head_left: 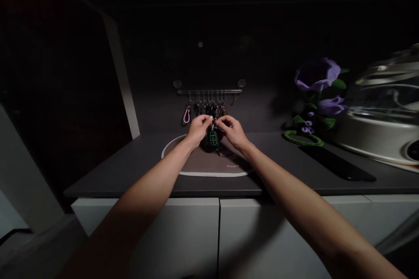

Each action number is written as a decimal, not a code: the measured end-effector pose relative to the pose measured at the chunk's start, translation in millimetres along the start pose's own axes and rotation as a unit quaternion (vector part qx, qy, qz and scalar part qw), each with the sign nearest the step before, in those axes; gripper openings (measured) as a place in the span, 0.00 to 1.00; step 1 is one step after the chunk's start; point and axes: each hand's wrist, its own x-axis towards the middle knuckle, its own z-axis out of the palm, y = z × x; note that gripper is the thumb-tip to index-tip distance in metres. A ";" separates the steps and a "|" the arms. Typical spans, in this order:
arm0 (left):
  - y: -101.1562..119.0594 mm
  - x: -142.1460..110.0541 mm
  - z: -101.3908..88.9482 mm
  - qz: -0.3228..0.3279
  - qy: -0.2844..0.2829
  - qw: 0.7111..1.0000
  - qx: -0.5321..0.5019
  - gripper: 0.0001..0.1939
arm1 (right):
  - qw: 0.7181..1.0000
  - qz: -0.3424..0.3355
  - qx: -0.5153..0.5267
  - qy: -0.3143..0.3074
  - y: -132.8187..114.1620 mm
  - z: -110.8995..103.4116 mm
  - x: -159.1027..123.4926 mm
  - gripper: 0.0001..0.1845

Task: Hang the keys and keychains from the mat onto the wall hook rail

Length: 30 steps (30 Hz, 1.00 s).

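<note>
My left hand [198, 128] and my right hand [231, 130] meet in front of the wall, thumbs and fingertips pinched close together. Between them hangs a black car key fob [213, 138] with green-outlined buttons. Both hands grip the small ring at its top, though the fingertips partly hide that ring. Just behind stands the clear hook rail [209, 92], fixed to the wall, with several keys and rings on its hooks. A pink strap loop [186, 114] hangs at the rail's left end. Below the fob lies a brown mat [196, 163] with a pale edge.
The dark countertop [104, 174] runs above white cabinet doors [183, 226]. To the right are purple artificial flowers [318, 76] with a green ring base, a flat black slab [338, 163] and a pale appliance with a clear cover [379, 126]. A pale upright panel [121, 74] stands left.
</note>
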 end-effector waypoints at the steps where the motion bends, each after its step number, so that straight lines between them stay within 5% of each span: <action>1: 0.5 -0.3 0.2 0.001 0.000 1.000 0.003 0.12 | 1.000 0.006 0.007 -0.002 -0.7 -0.5 -0.2 0.15; 14: -8.8 1.3 -2.3 -0.028 0.063 0.998 0.003 0.16 | 0.993 0.079 0.075 0.040 -4.3 -19.8 16.0 0.17; 30: -17.8 6.0 -6.1 -0.072 0.105 0.992 0.007 0.12 | 0.991 0.088 -0.019 0.099 7.7 -45.5 93.8 0.12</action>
